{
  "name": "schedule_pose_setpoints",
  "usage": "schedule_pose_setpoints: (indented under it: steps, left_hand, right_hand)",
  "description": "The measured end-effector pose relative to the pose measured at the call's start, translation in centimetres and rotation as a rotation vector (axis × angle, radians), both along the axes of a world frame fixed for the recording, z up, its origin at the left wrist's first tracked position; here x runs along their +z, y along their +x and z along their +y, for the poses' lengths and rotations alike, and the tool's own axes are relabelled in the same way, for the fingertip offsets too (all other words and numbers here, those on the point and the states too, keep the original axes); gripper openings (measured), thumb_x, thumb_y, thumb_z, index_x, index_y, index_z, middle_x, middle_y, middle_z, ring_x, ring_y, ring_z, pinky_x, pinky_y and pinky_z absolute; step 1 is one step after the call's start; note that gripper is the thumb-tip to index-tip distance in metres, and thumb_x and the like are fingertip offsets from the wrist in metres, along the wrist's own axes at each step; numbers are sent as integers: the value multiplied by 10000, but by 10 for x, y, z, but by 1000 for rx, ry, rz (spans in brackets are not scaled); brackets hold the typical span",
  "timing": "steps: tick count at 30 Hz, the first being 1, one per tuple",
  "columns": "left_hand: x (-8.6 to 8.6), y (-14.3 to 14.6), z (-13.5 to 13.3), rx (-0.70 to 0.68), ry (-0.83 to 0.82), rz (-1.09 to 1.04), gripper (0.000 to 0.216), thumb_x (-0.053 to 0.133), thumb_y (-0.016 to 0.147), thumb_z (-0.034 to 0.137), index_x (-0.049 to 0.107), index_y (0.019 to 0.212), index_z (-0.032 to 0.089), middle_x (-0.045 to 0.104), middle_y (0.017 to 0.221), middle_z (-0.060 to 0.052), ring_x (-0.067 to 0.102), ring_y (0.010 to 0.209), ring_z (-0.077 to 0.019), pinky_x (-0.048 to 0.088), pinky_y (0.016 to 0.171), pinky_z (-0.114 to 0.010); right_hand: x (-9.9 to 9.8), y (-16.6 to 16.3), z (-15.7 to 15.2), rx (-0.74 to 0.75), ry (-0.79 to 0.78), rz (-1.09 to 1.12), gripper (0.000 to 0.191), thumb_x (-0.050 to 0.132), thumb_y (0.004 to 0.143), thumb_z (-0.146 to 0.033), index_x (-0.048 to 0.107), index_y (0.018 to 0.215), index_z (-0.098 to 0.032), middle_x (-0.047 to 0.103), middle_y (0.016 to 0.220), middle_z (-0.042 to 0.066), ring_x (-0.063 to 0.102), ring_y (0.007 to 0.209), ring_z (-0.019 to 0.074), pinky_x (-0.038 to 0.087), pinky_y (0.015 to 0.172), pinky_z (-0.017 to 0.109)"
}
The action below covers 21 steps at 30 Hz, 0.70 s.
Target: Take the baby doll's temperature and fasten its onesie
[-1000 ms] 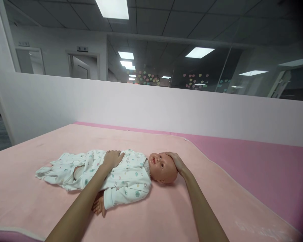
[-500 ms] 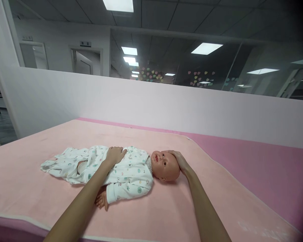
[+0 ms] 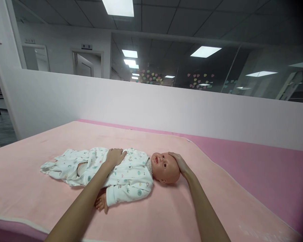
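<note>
Left grip [image 3: 115, 157] lies flat and open on the chest of a plastic baby doll in a white printed sleepsuit [image 3: 121, 171], mid-frame on the pale pink blanket [image 3: 166, 215]; right grip [image 3: 178, 162] cups its bald head. Both sit as they did half a second ago. Whether the right fingers curl behind the head is hidden.

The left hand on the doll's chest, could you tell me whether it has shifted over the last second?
No. The left hand lies flat on the same spot of the doll, on its chest; only the camera moved slightly.
</note>
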<state>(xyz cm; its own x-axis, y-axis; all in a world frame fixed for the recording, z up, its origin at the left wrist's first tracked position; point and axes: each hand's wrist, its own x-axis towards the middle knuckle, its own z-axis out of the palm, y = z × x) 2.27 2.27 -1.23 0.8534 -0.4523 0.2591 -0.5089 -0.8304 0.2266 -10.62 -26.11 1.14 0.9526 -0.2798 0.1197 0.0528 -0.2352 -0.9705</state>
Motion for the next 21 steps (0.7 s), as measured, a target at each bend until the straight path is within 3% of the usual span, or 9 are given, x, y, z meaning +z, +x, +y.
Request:
schedule_pose_setpoints:
  steps: [4, 6, 10, 12, 17, 21]
  left_hand:
    - [0, 0, 0, -1, -1, -1, 477, 231, 836, 424, 624, 783, 158, 661, 891, -106, 577, 881, -243, 350, 828, -357]
    - [0, -1, 0, -3, -3, 0, 479, 227, 837, 424, 621, 772, 160, 661, 888, -104, 578, 872, -239, 352, 826, -354]
    - [1, -1, 0, -7, -3, 2, 474, 222, 838, 420, 612, 754, 163, 662, 877, -101, 583, 853, -228, 353, 823, -348]
    - [1, -1, 0, -11, -3, 1, 472, 221, 837, 419, 610, 758, 163, 663, 869, -100, 583, 850, -227, 350, 827, -351]
    - [1, -1, -1, -18, -5, -1, 464, 219, 837, 409, 602, 747, 163, 663, 867, -103, 578, 867, -236, 348, 822, -361]
    - [0, 0, -1, -28, -15, 14, 444, 225, 837, 395, 597, 749, 171, 662, 883, -97, 576, 878, -233, 347, 825, -363]
  right_hand:
    - [1, 3, 1, -65, 33, -88, 322, 556, 682, -392, 654, 929, -210, 601, 1102, 21, 497, 1070, 216, 367, 919, 311]
    - [0, 3, 1, -83, 37, -93, 315, 562, 683, -387, 649, 934, -219, 594, 1110, 17, 495, 1067, 210, 368, 914, 306]
    - [-3, 0, -1, -22, 7, -35, 306, 522, 710, -448, 640, 714, -166, 659, 775, 18, 574, 786, 201, 429, 758, 320]
    - [-4, 0, -2, -10, -4, -47, 314, 516, 715, -451, 635, 693, -161, 653, 729, 10, 573, 760, 196, 427, 748, 317]
    - [-4, 6, -3, -63, 45, -102, 309, 553, 684, -390, 657, 907, -203, 600, 1101, 24, 496, 1069, 198, 351, 936, 302]
    - [-3, 5, -3, -87, 45, -127, 362, 568, 667, -391, 639, 983, -228, 551, 1186, 11, 464, 1121, 199, 329, 967, 316]
